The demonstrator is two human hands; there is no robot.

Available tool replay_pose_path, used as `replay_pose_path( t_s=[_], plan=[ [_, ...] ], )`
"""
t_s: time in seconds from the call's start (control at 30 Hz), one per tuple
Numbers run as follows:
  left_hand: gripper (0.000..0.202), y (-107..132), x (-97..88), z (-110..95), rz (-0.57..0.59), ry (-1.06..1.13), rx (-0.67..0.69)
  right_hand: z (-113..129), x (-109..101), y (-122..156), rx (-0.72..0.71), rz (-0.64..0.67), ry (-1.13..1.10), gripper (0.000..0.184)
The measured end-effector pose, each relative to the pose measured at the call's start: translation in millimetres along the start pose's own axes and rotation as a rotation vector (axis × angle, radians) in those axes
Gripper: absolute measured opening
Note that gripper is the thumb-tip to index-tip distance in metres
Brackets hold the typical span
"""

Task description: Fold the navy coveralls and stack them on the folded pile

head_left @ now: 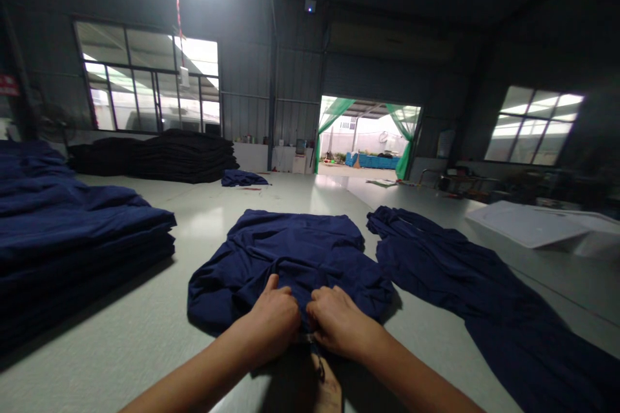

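Left hand (274, 316) and right hand (339, 319) are both pinching the near edge of a navy garment (290, 251), knuckles nearly touching. The garment is lying bunched on the table (145, 329).

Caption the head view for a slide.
Both hands, left hand and right hand, grip the near edge of a navy garment on a pale table beside stacked navy fabric.

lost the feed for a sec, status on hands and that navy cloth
Left hand and right hand both closed on near edge of navy garment, side by side. Garment bunched on table. Second navy piece lies apart at right, not in the way.
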State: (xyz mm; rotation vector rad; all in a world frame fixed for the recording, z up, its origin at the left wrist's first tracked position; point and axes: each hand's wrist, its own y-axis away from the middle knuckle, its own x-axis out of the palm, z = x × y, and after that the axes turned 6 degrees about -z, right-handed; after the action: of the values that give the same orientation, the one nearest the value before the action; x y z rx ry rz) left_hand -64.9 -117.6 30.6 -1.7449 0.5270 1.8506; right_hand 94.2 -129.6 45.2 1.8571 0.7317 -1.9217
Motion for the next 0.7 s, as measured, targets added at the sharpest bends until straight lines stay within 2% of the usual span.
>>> replay_pose_path(
  t_s=[0.17, 0.37, 0.53, 0.6, 0.7],
  plan=[
    [0.021, -1.6, 2.9, -7.9, -0.011, -0.052, -0.018, -3.5, 0.5, -0.7, 0.072, 0.0, -0.01, 0.023],
    [0.02, -2.1, 8.8, -12.3, -0.037, -0.089, 0.052, -11.6, -6.7, 1.6, 0.158, 0.104, -0.131, 0.023],
    [0.018, 7.4, -3.8, -16.1, -0.084, -0.014, 0.116, -13.2, -6.9, 1.7, 0.185, 0.109, -0.159, 0.022],
    [0.015, 15.4, -10.5, -19.6, -0.055, -0.014, 0.109, -14.3, -5.1, 0.3, 0.189, 0.121, -0.17, 0.022],
    [0.02, 26.9, -17.3, -24.0, 0.126, -0.015, 0.147, -16.9, -5.2, -0.6, 0.189, 0.147, -0.183, 0.023]
  ],
)
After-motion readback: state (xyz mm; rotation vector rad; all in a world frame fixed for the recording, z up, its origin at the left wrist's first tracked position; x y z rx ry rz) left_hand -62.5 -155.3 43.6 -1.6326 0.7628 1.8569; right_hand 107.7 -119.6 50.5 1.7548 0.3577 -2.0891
